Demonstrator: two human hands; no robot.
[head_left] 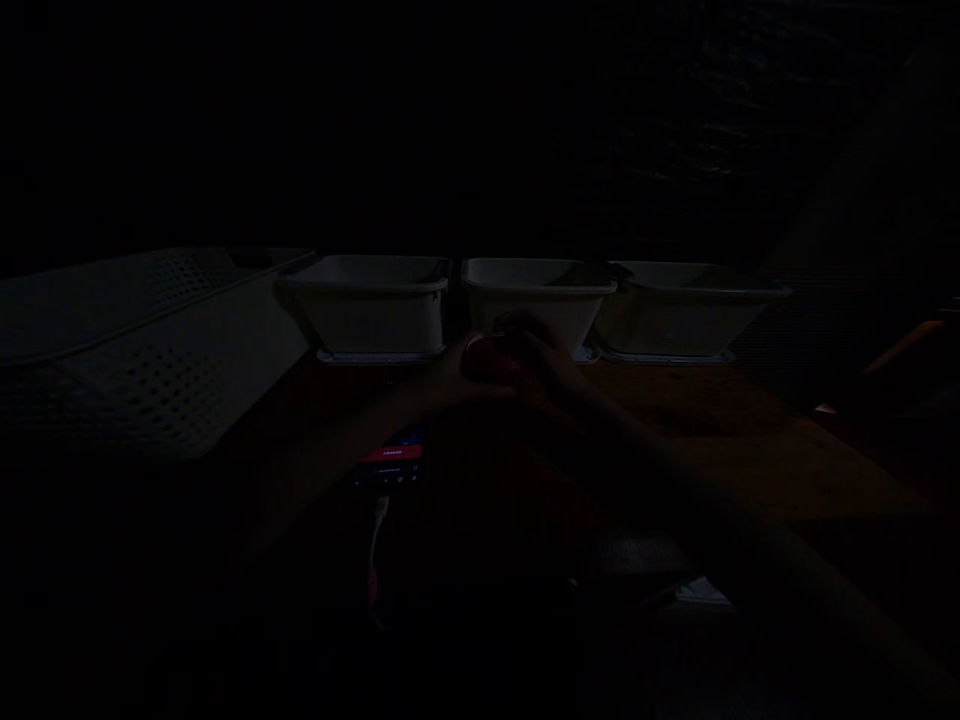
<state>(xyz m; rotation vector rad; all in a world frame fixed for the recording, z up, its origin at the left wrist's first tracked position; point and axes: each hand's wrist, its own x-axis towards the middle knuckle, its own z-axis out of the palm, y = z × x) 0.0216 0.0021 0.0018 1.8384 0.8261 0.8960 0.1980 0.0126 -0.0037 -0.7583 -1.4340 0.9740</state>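
The scene is very dark. My left hand (pixel 448 372) and my right hand (pixel 546 362) meet over the wooden table (pixel 750 440), just in front of the middle white tub (pixel 540 300). Between them is a small reddish object (pixel 489 360). Both hands seem closed around it, but the dark hides the fingers and I cannot name the object. A phone (pixel 391 462) with a lit red screen lies under my left forearm, with a cable (pixel 375 540) running from it toward me.
Three white plastic tubs stand in a row at the back: left (pixel 371 305), middle, right (pixel 675 310). A large perforated white basket (pixel 142 340) lies at the left. Something pale (pixel 660 570) sits near the front. Another person's hand (pixel 904 350) shows at the right edge.
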